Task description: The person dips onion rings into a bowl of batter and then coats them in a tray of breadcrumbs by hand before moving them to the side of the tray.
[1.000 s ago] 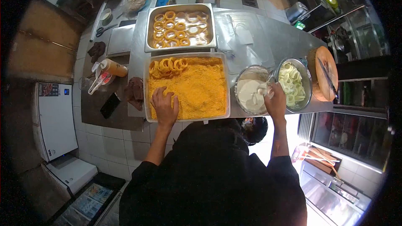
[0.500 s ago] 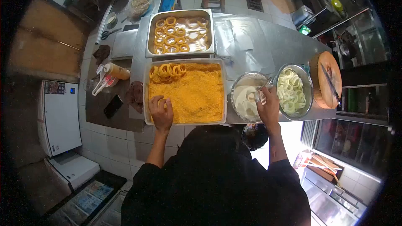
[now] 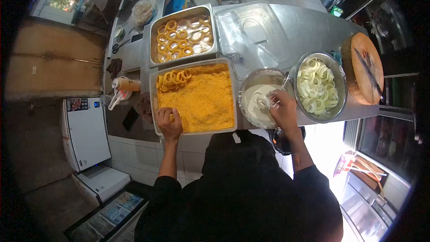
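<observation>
Left hand (image 3: 169, 123), loosely curled, has drawn back to the crumb tub's (image 3: 233, 98) near-left corner; right hand (image 3: 283, 109), pinched, has moved inward over batter (image 3: 252, 107) in the bowl (image 3: 242, 110) by the table's (image 3: 298, 22) near edge. Dipping seems underway; neither grip is clear.

Beside your left hand (image 3: 169, 124) lie deep-yellow loose crumbs (image 3: 201, 103); beneath your right hand (image 3: 284, 112), creamy off-white liquid (image 3: 256, 105); right of that hand, pale-green and white sliced rings (image 3: 317, 85). You wear black cloth sleeves (image 3: 313, 180).
</observation>
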The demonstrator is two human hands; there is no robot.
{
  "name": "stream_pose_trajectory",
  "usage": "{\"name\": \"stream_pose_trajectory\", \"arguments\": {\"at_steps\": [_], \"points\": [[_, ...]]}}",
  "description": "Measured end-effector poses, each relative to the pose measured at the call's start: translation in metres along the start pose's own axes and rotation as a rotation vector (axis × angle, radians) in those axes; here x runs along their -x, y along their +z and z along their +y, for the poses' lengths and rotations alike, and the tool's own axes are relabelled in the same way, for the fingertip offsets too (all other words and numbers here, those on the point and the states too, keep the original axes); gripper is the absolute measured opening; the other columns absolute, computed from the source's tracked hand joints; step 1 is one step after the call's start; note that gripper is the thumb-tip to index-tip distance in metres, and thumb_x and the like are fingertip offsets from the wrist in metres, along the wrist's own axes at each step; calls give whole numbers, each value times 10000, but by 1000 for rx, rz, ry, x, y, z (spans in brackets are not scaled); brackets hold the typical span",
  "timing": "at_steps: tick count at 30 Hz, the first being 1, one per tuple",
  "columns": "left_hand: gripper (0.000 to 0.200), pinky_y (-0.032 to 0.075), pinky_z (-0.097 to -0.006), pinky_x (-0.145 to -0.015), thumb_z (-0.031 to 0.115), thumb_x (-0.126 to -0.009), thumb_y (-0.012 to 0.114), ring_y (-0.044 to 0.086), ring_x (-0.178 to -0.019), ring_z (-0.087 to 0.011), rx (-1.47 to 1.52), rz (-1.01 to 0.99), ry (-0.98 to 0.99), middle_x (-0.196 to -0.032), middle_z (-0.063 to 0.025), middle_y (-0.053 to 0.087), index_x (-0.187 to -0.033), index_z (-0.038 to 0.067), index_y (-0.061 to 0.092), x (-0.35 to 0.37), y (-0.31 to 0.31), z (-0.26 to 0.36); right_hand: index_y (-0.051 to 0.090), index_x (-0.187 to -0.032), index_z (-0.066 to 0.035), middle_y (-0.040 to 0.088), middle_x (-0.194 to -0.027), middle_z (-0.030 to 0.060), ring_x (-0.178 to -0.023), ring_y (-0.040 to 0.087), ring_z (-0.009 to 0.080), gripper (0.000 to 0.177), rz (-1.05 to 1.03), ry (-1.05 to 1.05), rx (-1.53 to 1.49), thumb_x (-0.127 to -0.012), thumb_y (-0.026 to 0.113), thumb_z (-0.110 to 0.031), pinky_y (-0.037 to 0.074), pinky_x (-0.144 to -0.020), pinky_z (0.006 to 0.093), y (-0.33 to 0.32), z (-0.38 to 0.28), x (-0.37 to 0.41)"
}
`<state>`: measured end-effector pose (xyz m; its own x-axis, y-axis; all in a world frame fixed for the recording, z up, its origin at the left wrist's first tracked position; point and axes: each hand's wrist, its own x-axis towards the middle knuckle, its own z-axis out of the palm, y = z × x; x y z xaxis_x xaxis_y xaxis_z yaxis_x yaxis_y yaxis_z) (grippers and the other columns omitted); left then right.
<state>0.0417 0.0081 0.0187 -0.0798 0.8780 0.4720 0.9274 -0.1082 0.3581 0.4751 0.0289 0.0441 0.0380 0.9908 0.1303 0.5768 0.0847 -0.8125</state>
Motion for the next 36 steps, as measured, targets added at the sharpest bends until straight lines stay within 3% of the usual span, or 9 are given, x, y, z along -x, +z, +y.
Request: {"name": "stream_pose_trajectory", "arguments": {"at_steps": [3,6,10,19,22,24,31,34,36], "points": [[153,511,-498,-839,93,-971,709,638,-963,-351,-2,-4,-2,-916,-164,702,-865,-17,716,-2,3,0,716,-992,-14,690,-915,156,-823,707,336,241,-38,74,-108,-763,786,-32,555,-771,454,3,5,4],[147,506,-498,-817,94,-962,713,636,-941,-349,-5,-16,-19,-902,-162,700,-860,-11,709,0,4,-1,736,-966,-14,677,-860,132,-792,709,288,213,-153,67,-8,-762,796,-12,565,-700,383,-4,5,2],[143,505,-496,-798,97,-953,720,637,-890,-355,20,3,3,-866,-159,691,-856,-7,703,-1,3,1,730,-955,-1,641,-839,150,-798,704,318,196,-132,17,38,-764,777,0,569,-718,401,-3,5,2],[163,503,-496,-761,110,-959,722,638,-866,-357,10,21,-5,-847,-155,685,-843,-2,697,-2,3,-1,718,-1158,11,691,-932,185,-859,706,382,372,-98,-78,47,-788,748,-10,579,-809,420,-9,3,-4],[166,499,-499,-756,110,-957,725,634,-857,-354,19,51,6,-839,-150,681,-838,-1,691,-3,3,1,698,-1205,-17,691,-976,198,-886,695,407,406,-103,-64,110,-800,725,-1,572,-814,442,-14,-5,-6],[171,499,-498,-758,115,-959,726,632,-855,-353,31,45,-10,-840,-149,680,-838,0,690,-2,3,1,675,-1145,-88,646,-1030,199,-984,674,444,329,-101,23,76,-823,712,-30,547,-836,514,-16,-13,-6],[199,492,-499,-753,143,-973,719,624,-846,-353,41,29,-36,-842,-147,674,-836,3,681,2,5,-4,685,-1143,-58,674,-1089,191,-1021,667,442,342,-76,-32,216,-807,709,2,533,-878,490,-21,-12,10],[213,491,-506,-759,146,-979,713,618,-844,-355,42,54,-11,-834,-153,665,-827,3,670,2,5,-4,693,-1156,-55,701,-1088,174,-994,692,401,363,-46,-98,196,-800,698,14,552,-846,453,-23,-10,13],[217,491,-508,-764,145,-976,717,615,-844,-355,37,51,-22,-831,-152,660,-819,4,665,3,4,-3,713,-1121,-66,724,-1052,159,-1014,714,361,300,-132,14,0,-825,697,-22,571,-846,452,-28,-17,15]]}}
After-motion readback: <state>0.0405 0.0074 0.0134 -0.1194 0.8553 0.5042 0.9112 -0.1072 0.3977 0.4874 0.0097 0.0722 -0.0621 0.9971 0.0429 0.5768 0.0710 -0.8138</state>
